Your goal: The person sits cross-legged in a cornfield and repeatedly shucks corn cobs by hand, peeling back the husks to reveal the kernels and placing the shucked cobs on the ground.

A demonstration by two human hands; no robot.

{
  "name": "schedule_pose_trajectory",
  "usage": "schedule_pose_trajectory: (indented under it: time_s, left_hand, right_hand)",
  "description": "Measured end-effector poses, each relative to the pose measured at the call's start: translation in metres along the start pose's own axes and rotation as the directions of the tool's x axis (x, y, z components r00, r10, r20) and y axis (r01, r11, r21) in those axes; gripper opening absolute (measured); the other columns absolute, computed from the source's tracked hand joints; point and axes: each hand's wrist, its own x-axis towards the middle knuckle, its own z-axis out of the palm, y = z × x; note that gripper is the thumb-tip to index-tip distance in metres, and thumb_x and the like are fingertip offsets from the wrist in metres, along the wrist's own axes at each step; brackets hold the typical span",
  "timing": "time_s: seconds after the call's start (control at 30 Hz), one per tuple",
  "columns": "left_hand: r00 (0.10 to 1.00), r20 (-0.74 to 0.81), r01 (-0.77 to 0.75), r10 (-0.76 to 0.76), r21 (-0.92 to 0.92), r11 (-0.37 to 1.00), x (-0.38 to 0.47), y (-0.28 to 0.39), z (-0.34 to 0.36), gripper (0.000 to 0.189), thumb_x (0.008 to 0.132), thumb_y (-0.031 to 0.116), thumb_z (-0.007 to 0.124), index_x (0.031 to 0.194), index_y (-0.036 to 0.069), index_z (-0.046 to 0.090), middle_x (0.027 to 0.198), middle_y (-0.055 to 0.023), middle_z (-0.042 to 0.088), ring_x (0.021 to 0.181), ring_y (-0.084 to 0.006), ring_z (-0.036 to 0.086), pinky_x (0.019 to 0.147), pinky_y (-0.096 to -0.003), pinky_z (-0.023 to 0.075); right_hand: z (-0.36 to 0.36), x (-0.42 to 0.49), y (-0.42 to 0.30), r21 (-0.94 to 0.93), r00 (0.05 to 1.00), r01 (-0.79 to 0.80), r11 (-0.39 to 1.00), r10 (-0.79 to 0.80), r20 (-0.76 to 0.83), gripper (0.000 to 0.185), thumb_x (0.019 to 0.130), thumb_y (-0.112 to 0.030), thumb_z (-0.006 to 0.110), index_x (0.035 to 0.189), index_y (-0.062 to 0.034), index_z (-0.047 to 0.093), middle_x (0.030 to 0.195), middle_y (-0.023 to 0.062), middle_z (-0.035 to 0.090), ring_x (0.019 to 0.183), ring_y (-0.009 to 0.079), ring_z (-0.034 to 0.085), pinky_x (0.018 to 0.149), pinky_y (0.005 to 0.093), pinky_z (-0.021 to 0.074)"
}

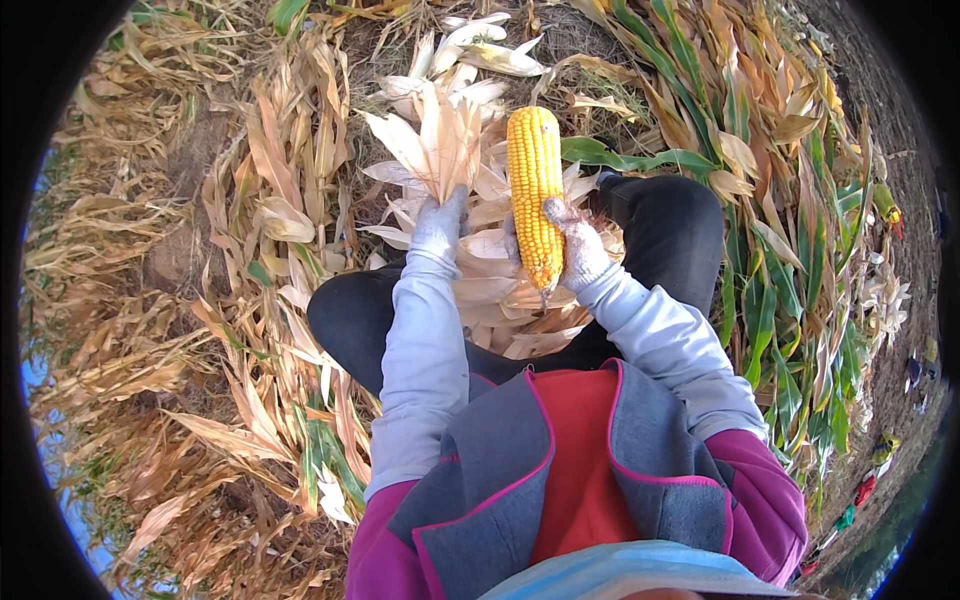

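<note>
My gloved right hand (576, 244) is closed around the lower part of a bare yellow corn cob (534, 180), its kernels showing and its tapered end towards my body. To its left, my gloved left hand (441, 219) grips the base of a bunch of pale dry corn husks (439, 146), which fan out away from me. The two hands are apart. Below them, between my bent legs, lies a heap of loose corn husks (491, 292). Some fingers of both hands are hidden.
Dry corn stalks and leaves (292, 142) cover the ground at left. Greener corn stalks (765, 277) lie at right. More pale husks (495, 56) lie ahead. My dark-trousered legs (664, 225) are bent on both sides of the heap. Small coloured items lie far right.
</note>
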Motion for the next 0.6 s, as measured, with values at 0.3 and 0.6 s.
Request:
schedule_pose_trajectory:
  time_s: [0.3, 0.6]
  left_hand:
    - [0.843, 0.360, -0.444, 0.401, 0.041, 0.895, -0.043, 0.014, 0.008, 0.067, 0.097, 0.030, 0.066, 0.150, -0.001, 0.039, 0.140, -0.0189, 0.056, 0.127, -0.0260, 0.056, 0.107, -0.0367, 0.0450]
    - [0.833, 0.539, 0.489, -0.125, -0.613, 0.620, -0.008, 0.011, 0.018, 0.047, 0.097, 0.031, 0.064, 0.136, 0.006, 0.052, 0.110, -0.0133, 0.065, 0.097, -0.0282, 0.066, 0.086, -0.0422, 0.0566]
  right_hand:
    - [-0.005, 0.008, -0.010, -0.224, 0.936, 0.288, 0.931, -0.323, -0.139, 0.065, 0.089, -0.013, 0.072, 0.144, -0.0054, 0.040, 0.124, 0.0108, 0.059, 0.107, 0.0210, 0.064, 0.090, 0.0354, 0.0566]
    - [0.018, -0.016, -0.017, -0.978, 0.982, 0.157, 0.136, 0.081, 0.169, 0.080, 0.087, -0.027, 0.069, 0.156, -0.0107, 0.030, 0.123, 0.0240, 0.065, 0.108, 0.0385, 0.066, 0.096, 0.0424, 0.0528]
